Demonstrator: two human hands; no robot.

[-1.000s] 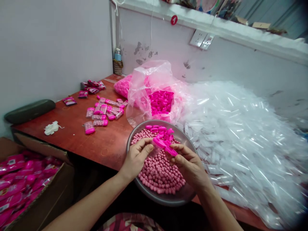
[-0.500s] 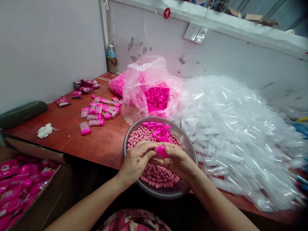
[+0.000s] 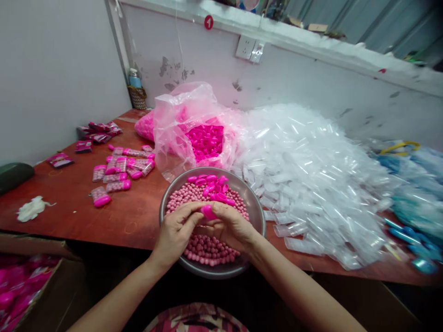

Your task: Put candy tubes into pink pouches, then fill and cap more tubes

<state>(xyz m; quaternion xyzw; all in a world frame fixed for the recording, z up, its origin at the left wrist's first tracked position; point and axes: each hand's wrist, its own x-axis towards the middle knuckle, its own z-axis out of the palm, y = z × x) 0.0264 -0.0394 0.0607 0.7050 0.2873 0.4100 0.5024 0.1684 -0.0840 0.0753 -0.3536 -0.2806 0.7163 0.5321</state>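
Over a metal bowl, my two hands meet around a small container with a bright pink cap; my fingers hide most of its body. My left hand is closed at the container's left end. On the other side, my right hand grips the cap, thumb on top. Pink beads fill much of the bowl beneath. Several loose pink caps lie on the beads at the bowl's far side.
Bead-filled containers lie left on the red table. Behind the bowl stands a plastic bag of pink caps. Clear empty containers heap up at right, near blue items. A carton holds pink packets below left.
The camera view has turned to the right, so everything sits further left in the picture. Both hands still hold the pink-capped container over the bowl.
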